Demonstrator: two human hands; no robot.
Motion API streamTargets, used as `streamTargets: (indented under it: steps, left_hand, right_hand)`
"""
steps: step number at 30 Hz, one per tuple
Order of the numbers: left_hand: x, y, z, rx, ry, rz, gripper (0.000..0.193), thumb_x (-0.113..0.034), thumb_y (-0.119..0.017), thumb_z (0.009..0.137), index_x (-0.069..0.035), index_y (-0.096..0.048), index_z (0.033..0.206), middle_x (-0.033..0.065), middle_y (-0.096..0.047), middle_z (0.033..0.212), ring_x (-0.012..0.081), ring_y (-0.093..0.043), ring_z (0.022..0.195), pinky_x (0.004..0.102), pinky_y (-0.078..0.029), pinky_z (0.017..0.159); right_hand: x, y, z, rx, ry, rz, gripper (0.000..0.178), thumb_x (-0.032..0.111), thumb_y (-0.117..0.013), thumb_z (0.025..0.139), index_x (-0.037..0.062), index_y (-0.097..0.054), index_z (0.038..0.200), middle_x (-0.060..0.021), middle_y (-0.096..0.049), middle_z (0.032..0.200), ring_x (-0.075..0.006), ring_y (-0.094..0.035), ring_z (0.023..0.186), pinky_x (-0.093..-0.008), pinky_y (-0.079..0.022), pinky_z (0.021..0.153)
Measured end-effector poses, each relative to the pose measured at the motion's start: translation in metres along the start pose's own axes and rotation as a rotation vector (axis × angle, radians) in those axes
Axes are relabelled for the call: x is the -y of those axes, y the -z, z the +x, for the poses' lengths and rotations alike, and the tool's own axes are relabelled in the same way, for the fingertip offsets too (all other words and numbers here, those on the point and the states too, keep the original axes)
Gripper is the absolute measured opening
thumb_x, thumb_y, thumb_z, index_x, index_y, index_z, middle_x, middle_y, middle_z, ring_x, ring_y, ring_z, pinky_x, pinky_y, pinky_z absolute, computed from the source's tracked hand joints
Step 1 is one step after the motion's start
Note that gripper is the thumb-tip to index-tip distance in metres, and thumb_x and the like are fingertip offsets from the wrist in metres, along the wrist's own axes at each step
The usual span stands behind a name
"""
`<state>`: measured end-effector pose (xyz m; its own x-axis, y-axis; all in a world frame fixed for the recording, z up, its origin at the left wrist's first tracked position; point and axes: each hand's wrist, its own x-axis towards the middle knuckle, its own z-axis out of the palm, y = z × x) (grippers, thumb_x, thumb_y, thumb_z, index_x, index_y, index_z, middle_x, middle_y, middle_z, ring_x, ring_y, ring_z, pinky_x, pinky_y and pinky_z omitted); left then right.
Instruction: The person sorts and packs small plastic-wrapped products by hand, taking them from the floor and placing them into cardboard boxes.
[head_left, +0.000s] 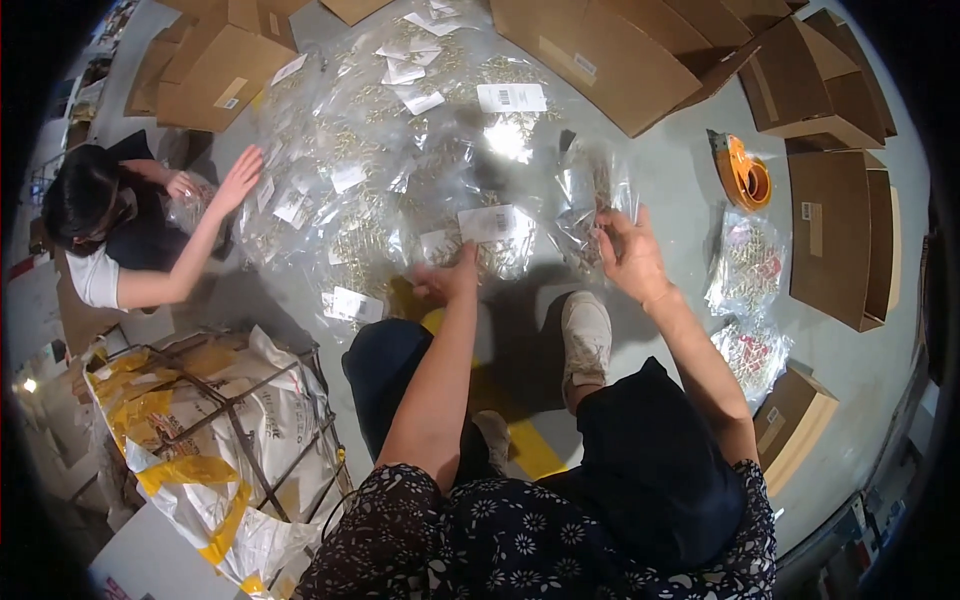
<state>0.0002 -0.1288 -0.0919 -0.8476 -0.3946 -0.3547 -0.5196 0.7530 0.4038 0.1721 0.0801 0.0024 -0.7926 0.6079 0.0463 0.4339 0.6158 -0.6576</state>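
My right hand pinches the near end of a clear plastic bag, with thin brownish pieces inside. My left hand is at the near edge of a wide pile of clear bags, thumb and fingers apart. Gold snowflake-like ornaments show through these bags, and many carry white labels. One labelled bag lies just beyond my left hand; whether my fingers touch it is hard to tell.
At the left a crouching person holds a bag and reaches to the pile. Cardboard boxes stand at the right and far side. Orange tape rolls and bags with red bits lie right. A strapped white sack is near left.
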Motion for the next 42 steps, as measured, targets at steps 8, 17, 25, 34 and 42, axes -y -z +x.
streamTargets:
  steps: [8, 17, 25, 34, 42]
  left_hand:
    - [0.070, -0.027, 0.017, 0.091, 0.103, -0.198, 0.092, -0.043, -0.085, 0.059, -0.002, -0.042, 0.130, 0.0235, -0.047, 0.122, 0.0349, -0.049, 0.110, 0.0456, -0.043, 0.093]
    - [0.007, 0.034, -0.113, 0.434, -0.360, -0.528, 0.022, -0.013, -0.065, 0.084, -0.002, -0.058, 0.102, 0.0108, -0.061, 0.097, 0.0252, -0.059, 0.085, 0.0370, -0.047, 0.074]
    - [-0.004, 0.001, -0.149, 0.959, -0.862, -0.610, 0.061, -0.002, -0.064, 0.078, -0.003, -0.042, 0.135, 0.0159, -0.047, 0.136, 0.0265, -0.043, 0.128, 0.0352, -0.037, 0.103]
    - [0.091, 0.005, 0.094, 0.039, -0.018, -0.236, 0.075, -0.033, -0.080, 0.072, 0.010, -0.044, 0.123, 0.0184, -0.057, 0.114, 0.0330, -0.058, 0.100, 0.0435, -0.045, 0.092]
    - [0.046, -0.030, 0.021, 0.587, 0.522, -0.936, 0.028, -0.021, -0.077, 0.078, -0.010, -0.062, 0.099, 0.0045, -0.061, 0.092, 0.0223, -0.060, 0.085, 0.0388, -0.051, 0.066]
  right_hand:
    - [-0.006, -0.004, 0.003, 0.000, 0.036, 0.072, 0.020, 0.010, -0.061, 0.083, 0.0091, -0.060, 0.103, -0.0231, -0.057, 0.099, -0.0403, -0.057, 0.086, -0.0450, -0.052, 0.072]
    - [-0.008, 0.004, 0.001, 0.149, -0.153, 0.073, 0.040, 0.036, -0.042, 0.095, 0.0021, -0.057, 0.109, -0.0345, -0.050, 0.107, -0.0499, -0.055, 0.090, -0.0512, -0.047, 0.085]
    - [0.033, -0.005, 0.012, 0.219, -0.160, 0.005, 0.044, 0.034, -0.058, 0.088, -0.0043, -0.051, 0.107, -0.0330, -0.057, 0.092, -0.0512, -0.051, 0.097, -0.0497, -0.041, 0.095]
    - [0.063, -0.025, 0.020, 0.083, -0.032, 0.075, 0.038, 0.003, -0.059, 0.078, 0.0049, -0.044, 0.112, -0.0304, -0.041, 0.113, -0.0504, -0.055, 0.083, -0.0515, -0.050, 0.071]
    - [0.028, -0.018, 0.006, 0.031, -0.068, 0.012, 0.037, -0.002, -0.057, 0.077, 0.0002, -0.047, 0.112, -0.0299, -0.046, 0.101, -0.0460, -0.053, 0.077, -0.0477, -0.048, 0.065]
